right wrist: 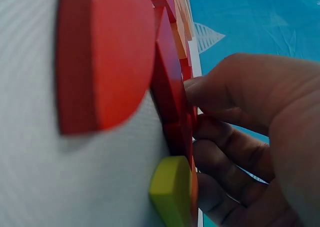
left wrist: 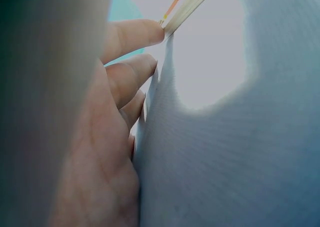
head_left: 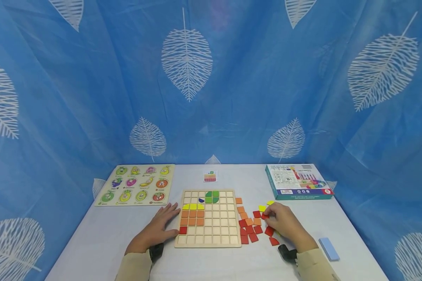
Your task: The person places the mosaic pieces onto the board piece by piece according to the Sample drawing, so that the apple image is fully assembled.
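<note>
The square wooden grid board point(head_left: 208, 218) holds green, yellow, orange and red tiles in its upper and left cells, the rest bare. The left hand point(head_left: 160, 228) lies flat and relaxed, fingertips point(left wrist: 150, 34) touching the board's left edge. The right hand point(head_left: 285, 224) curls over loose red and orange tiles point(head_left: 249, 228) right of the board; the right wrist view shows its fingers point(right wrist: 220, 94) pinching a red tile point(right wrist: 170, 82) beside a yellow-green piece point(right wrist: 170, 189).

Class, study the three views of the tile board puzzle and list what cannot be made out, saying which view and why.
- Head view: the pattern card is too small to read.
- Head view: the right hand covers some loose tiles.
- Left wrist view: the left hand and blurred cloth hide the tile board except one edge.
- Right wrist view: the tiles show edge-on, so their shapes stay unclear.
</note>
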